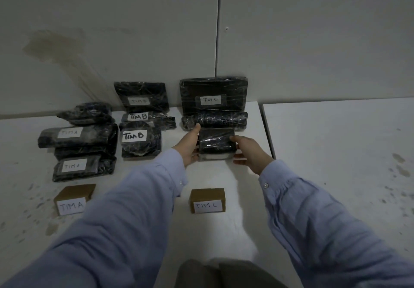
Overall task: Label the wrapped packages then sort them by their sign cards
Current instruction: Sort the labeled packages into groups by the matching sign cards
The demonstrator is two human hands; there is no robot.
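The left hand (190,147) fingers, straight and together, press the small wrapped package (216,141); right hand (251,151) fingers pinch its opposite end.

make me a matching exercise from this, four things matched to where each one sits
Things
1. TIM A sign card
2. round TIM B package
3. large TIM C package
4. package with no label showing

Places
a. leaning against the wall
b. between the left hand and right hand
c. near row, far left
d. front of the middle group

Pairs: 1-c, 2-d, 3-a, 4-b
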